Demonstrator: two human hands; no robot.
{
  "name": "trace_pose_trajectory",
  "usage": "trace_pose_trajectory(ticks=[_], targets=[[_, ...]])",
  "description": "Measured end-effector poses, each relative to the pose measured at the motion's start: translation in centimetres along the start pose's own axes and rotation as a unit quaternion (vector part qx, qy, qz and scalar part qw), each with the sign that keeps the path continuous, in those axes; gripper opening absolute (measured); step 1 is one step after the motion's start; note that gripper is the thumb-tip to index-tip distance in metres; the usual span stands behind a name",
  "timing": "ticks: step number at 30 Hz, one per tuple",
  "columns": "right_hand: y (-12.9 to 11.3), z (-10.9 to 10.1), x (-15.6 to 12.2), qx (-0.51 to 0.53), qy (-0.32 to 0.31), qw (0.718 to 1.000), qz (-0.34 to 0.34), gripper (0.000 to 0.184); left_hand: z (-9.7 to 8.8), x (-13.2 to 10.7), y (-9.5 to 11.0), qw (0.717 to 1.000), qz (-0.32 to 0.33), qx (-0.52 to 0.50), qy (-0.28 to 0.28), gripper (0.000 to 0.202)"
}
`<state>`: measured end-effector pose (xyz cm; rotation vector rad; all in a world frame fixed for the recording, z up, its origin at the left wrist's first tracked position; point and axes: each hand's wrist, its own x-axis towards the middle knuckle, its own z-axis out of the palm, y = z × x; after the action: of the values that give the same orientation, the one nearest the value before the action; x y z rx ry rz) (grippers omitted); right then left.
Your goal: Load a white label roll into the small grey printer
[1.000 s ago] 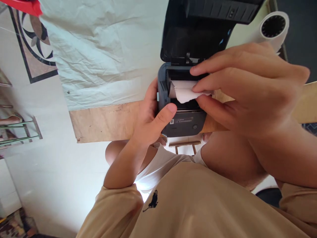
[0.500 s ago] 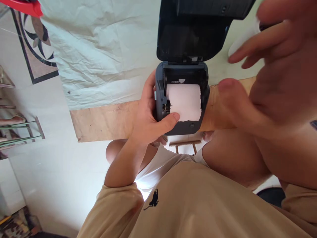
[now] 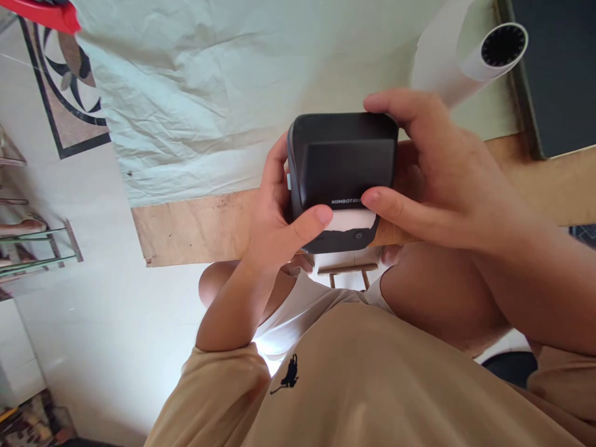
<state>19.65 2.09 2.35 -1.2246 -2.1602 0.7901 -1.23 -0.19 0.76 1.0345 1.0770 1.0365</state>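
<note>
Where the two hands meet: a black printer (image 3: 347, 164) lies at the near edge of the scene's wooden board; whether it rests there or is slightly raised cannot be told.
Long axis: near to far, roughly square to the board's near edge; the end bearing the power button (image 3: 358, 235) points near.
Lid (image 3: 347, 127): lowered over the body, lettering "NIIMBOT" by its near edge; whether latched cannot be told.
Paper (image 3: 351, 220): white strip showing beyond the lid's near edge, its own near edge uneven.
Left hand (image 3: 279, 226): half curled about the printer's left side, gripping it; thumb tip over the paper's left end, fingers partly hidden.
Right hand (image 3: 442, 167): bent in a wide C, holding the right side; one finger at the far right corner, thumb on the lid beside the lettering.
Board (image 3: 200, 226): bare wooden strip, left to right along the near edge.
Cloth (image 3: 195, 99): pale, wrinkled, spread on the far side.
Roll (image 3: 444, 59): white with dark core, just beyond the right hand.
Panel (image 3: 556, 81): dark, far right.
</note>
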Motion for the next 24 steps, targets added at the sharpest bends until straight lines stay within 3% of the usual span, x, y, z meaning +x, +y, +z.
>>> trace_pose_trajectory(ticks=[5,7,9,13,19,24], targets=[[0.39,0.49,0.05,0.068,-0.029,0.996,0.04,0.066,0.68,-0.23,0.05,1.0,-0.012,-0.014,0.024,0.039],[0.47,0.58,0.11,0.083,-0.033,0.994,0.056,0.066,0.76,-0.14,-0.23,0.999,-0.035,-0.018,0.026,0.04],[0.49,0.59,0.19,0.086,-0.035,0.994,0.065,0.066,0.67,0.0,-0.38,0.999,-0.017,-0.024,0.036,0.039],[0.48,0.53,0.33,0.07,-0.03,0.995,0.067,0.065,0.35,0.22,0.0,1.0,-0.002,-0.024,-0.008,0.031],[0.49,0.67,0.32,0.049,-0.022,0.996,0.065,0.065,0.49,0.15,0.45,0.999,-0.007,-0.037,-0.028,0.024],[0.78,0.83,0.2,0.111,-0.034,0.991,0.063,0.068,0.64,0.46,0.01,0.998,0.019,-0.067,-0.012,0.035]])
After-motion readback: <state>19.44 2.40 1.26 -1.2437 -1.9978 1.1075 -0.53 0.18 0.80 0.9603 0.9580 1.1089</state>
